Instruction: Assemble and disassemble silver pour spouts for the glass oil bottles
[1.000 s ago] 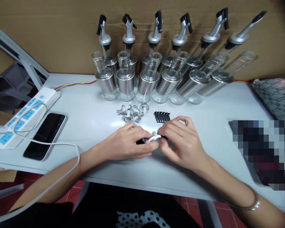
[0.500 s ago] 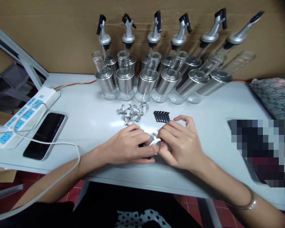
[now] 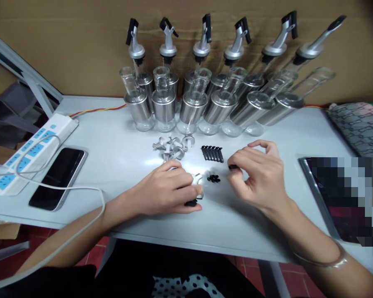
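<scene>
My left hand (image 3: 164, 188) is closed around a silver bottle pourer (image 3: 197, 179), low over the table near its front edge. Some black shows beneath the fingers of that hand. To the right, my right hand (image 3: 259, 178) pinches a small black piece (image 3: 233, 167) between thumb and fingertips; its exact kind is hard to make out. Between the hands lies a cluster of little black parts (image 3: 213, 178). Just behind them, slim black levers (image 3: 212, 153) lie side by side in a row. Loose silver pourer parts (image 3: 175, 147) are heaped behind my left hand.
Open-necked glass bottles with steel sleeves (image 3: 192, 105) stand in a front row. Behind them are bottles topped with pourers (image 3: 201, 49). At left lie a phone (image 3: 59, 178), a power strip (image 3: 34, 153) and a white cable (image 3: 81, 187). A dark-edged tablet-like object (image 3: 317, 198) lies at right.
My right hand has moved right, away from the pourer, and now shows a small black piece in its pinch. The cluster of little black parts is uncovered. My left hand keeps the pourer nearly in place.
</scene>
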Motion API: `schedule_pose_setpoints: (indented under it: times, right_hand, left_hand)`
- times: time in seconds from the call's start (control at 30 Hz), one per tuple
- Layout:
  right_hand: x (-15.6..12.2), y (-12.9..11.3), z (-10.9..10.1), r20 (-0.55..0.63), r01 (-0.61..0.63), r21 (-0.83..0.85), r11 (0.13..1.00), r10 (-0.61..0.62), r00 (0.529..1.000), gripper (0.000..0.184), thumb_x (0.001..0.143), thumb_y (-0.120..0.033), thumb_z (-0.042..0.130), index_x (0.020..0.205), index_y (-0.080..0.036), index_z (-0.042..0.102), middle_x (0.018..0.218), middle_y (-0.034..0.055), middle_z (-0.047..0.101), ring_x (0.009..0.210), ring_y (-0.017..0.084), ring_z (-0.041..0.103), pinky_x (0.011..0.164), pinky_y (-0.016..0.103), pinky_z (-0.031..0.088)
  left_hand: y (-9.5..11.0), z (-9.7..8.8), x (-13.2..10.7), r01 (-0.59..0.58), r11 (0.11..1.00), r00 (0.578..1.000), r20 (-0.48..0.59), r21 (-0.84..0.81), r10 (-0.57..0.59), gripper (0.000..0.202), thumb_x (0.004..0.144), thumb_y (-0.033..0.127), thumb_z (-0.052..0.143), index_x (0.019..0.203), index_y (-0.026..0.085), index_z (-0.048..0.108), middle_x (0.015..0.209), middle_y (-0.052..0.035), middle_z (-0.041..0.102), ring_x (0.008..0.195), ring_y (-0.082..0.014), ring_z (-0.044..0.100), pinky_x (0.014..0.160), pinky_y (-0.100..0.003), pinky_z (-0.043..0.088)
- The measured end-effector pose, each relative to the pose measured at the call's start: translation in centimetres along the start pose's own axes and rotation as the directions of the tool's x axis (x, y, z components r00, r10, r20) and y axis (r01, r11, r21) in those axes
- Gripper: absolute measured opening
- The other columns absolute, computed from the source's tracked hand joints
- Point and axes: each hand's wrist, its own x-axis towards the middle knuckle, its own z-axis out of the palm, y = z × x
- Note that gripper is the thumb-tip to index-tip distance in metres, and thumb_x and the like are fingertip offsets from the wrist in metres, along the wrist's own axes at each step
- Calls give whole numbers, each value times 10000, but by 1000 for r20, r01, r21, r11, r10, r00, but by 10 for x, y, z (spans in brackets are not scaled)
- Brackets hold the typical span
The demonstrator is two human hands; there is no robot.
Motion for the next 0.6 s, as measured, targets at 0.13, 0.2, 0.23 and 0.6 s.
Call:
schedule_pose_setpoints:
  times: [0.13,0.2,0.23,0.6]
  right_hand:
    - [1,3,-2,26,-19,84,996,17,1000,142,747,-132,421,627,-207,433,540,-17,518,506,133,460,761,374,370]
    - [1,3,1,45,-42,92,995,38,998,185,803,-173,444,622,-206,427,531,-23,503,506,130,462,769,371,369]
    - [1,4,3,57,-58,85,995,54,997,217,832,-193,457,618,-206,423,522,-28,490,504,127,457,774,368,368]
    - [0,18,2,311,-215,220,951,141,940,265,971,-259,360,829,-179,568,743,28,505,640,139,514,626,269,405]
  left_hand:
    - [-11,3,-4,1,998,1000,12,59,-2,227,960,384,450,979,170,522,697,22,587,649,-112,503,753,-277,422]
    - [-14,4,-5,8,998,1000,-7,69,-7,234,954,396,463,991,170,513,686,26,580,630,-109,494,733,-275,424]
    - [-15,4,-5,7,998,1000,-15,67,-6,236,951,398,468,996,170,510,687,27,579,623,-107,491,724,-272,424]
    - [-15,0,-4,-4,999,998,-66,49,7,249,917,385,543,1005,152,529,707,10,599,633,-110,514,674,-262,430]
